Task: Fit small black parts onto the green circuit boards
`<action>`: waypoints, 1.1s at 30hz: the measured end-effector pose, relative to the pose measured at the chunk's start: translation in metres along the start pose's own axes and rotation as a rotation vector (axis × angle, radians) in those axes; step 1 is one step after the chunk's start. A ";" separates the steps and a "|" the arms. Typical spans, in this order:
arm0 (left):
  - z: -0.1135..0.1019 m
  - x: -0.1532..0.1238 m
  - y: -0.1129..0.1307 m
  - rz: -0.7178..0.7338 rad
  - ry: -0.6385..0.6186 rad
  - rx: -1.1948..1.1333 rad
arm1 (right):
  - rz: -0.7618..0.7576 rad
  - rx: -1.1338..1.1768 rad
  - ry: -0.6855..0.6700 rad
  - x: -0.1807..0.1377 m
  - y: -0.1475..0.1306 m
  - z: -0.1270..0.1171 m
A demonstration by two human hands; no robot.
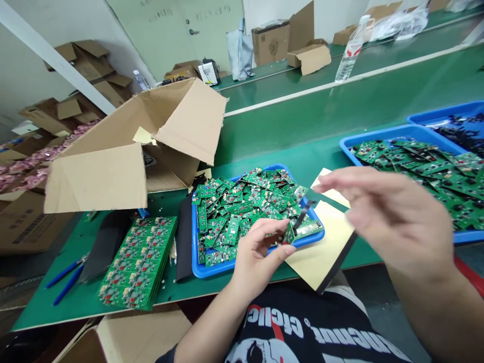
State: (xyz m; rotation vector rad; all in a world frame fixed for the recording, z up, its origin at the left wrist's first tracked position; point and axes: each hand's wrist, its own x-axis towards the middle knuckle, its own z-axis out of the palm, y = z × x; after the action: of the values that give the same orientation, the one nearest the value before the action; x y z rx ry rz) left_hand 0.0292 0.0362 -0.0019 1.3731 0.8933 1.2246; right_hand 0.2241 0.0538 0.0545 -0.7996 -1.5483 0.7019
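Note:
My left hand (257, 252) is closed over the front right part of a blue tray (200, 272) heaped with small green circuit boards (242, 206). Between its thumb and fingers it grips one small circuit board (289, 236), mostly covered by the fingers. A thin black strip (302, 217) sticks up from that board, blurred; I cannot tell how the two are joined. To the right, my right hand (397, 227) hangs in the air, smeared by motion, thumb and fingers apart with nothing visible between them. Below it lies a pad of yellow paper sheets (317, 252).
At the right, another blue tray (346, 146) holds more boards, and a farther blue tray (416, 118) holds black parts. Stacked board panels (139, 262), blue-handled pliers (68, 277) and an open cardboard box (94, 176) stand left. A water bottle (351, 53) is behind.

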 end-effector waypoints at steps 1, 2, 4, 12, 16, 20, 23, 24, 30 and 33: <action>-0.002 0.000 0.002 0.134 0.007 0.142 | 0.100 0.100 0.080 0.003 0.002 -0.002; -0.004 0.001 0.006 0.274 0.010 0.283 | 0.202 0.193 0.114 0.006 0.005 -0.004; -0.006 0.002 0.012 0.532 0.001 0.532 | 0.390 0.314 0.036 0.010 0.013 -0.008; -0.011 0.004 0.021 0.856 0.034 0.895 | 0.867 0.539 -0.538 -0.011 0.012 0.005; -0.012 0.003 0.021 0.871 0.043 0.910 | 0.889 0.634 -0.480 -0.018 0.001 0.015; -0.011 0.003 0.023 0.792 0.061 0.850 | 0.889 0.735 -0.456 -0.019 0.001 0.021; -0.010 0.001 0.024 0.717 0.070 0.776 | 0.911 0.794 -0.470 -0.021 0.004 0.024; -0.009 0.000 0.024 0.694 0.070 0.749 | 0.917 0.817 -0.475 -0.022 0.005 0.025; -0.010 -0.002 0.024 0.609 0.021 0.577 | 0.967 1.010 -0.492 -0.026 0.014 0.030; -0.011 -0.001 0.023 0.574 0.005 0.531 | 0.976 0.988 -0.459 -0.026 0.015 0.031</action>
State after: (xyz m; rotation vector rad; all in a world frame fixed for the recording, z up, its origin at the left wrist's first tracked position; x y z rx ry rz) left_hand 0.0156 0.0334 0.0199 2.1582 0.8935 1.4702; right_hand 0.1968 0.0413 0.0231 -0.5849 -0.8659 2.2585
